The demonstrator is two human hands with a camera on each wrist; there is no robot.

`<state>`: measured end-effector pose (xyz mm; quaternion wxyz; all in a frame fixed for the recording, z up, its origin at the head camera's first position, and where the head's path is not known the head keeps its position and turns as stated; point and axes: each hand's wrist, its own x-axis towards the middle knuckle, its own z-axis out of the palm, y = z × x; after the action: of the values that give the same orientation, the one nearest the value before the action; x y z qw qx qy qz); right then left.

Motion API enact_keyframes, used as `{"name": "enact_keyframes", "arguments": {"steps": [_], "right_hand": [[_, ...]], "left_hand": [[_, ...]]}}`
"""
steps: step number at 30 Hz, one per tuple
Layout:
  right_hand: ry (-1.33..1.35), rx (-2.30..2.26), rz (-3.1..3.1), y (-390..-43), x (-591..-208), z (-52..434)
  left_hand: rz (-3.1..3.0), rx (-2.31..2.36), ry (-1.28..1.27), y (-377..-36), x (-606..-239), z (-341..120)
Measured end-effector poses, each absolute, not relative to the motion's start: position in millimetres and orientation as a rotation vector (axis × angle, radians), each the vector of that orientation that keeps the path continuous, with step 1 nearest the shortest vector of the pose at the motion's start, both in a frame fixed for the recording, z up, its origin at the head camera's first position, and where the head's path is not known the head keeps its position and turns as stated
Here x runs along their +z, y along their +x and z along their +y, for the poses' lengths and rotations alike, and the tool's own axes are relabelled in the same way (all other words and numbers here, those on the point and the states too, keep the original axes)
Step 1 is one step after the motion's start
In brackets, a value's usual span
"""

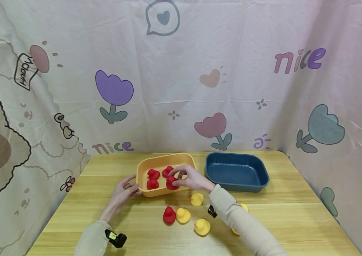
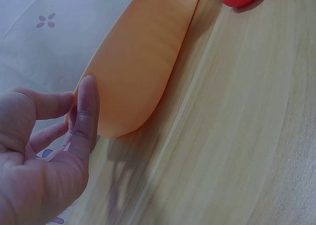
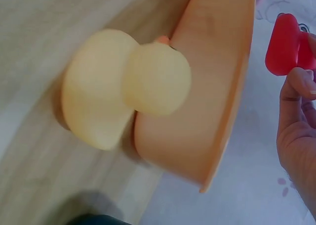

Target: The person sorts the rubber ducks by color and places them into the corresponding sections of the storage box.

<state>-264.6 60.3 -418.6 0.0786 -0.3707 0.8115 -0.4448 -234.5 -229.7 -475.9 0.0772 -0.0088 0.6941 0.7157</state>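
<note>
My left hand [image 1: 124, 191] pinches the left rim of a shallow orange bin [image 1: 160, 192]; in the left wrist view, the thumb and fingers [image 2: 88, 106] lie on both sides of its wall. Above the bin's front part, my right hand [image 1: 193, 177] holds a red rubber duck [image 1: 171, 183] between thumb and fingers; that duck [image 3: 283, 46] is only partly inside the right wrist view. Three other red ducks are in the bin, one at the left [image 1: 153, 174]. A further red duck [image 1: 169, 216] sits on the table beside a yellow duck [image 1: 183, 215].
Right of the orange bin stands a dark blue bin [image 1: 238, 186]. More yellow ducks lie on the wooden table [image 1: 110, 224], one [image 1: 196, 199] near the orange bin, another [image 1: 202, 227] closer in. My right forearm partly hides others. A printed cloth [image 1: 168, 89] hangs behind.
</note>
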Motion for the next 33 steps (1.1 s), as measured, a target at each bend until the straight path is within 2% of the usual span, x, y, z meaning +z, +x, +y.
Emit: {"name": "enact_keyframes", "arguments": {"steps": [13,17,33], "right_hand": [[-1.097,-1.334,2.479,-290,-419,49],[-1.056,-1.336,2.463,-286,-407,45],[-0.968,-1.265,2.478,-312,-440,37]], "left_hand": [[2.090,2.134,-0.022,-235,-477,-231],[2.073,2.143,-0.035,-236,-478,-231],[2.077,2.146,-0.013,-234,-477,-230]]}}
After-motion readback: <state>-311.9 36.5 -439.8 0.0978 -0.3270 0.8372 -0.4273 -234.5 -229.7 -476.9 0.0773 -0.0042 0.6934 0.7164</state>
